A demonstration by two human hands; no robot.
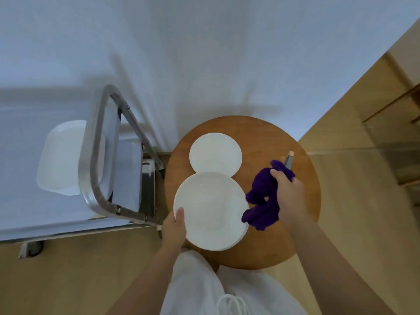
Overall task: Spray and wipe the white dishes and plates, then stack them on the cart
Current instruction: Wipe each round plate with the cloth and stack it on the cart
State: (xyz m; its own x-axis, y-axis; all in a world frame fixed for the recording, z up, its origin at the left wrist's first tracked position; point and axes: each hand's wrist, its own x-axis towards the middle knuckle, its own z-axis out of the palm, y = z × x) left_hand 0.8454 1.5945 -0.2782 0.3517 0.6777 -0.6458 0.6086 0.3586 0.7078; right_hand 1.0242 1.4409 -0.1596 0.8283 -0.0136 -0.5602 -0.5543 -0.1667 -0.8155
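A large white plate point(211, 210) is held over the near side of a round wooden table point(302, 223); my left hand point(173, 228) grips its left rim, thumb on top. A smaller white plate point(216, 153) lies on the table behind it. My right hand point(289, 194) holds a bunched purple cloth point(262, 196) to the right of the large plate. A spray bottle point(289, 160) stands just beyond that hand, partly hidden by the cloth. On the metal cart point(95, 155) at the left sits a white rectangular dish point(61, 158).
The cart's steel handle frame rises between the dish and the table. A white wall runs behind both. Wooden floor lies around the table, with wooden furniture at the far right. My white garment shows at the bottom centre.
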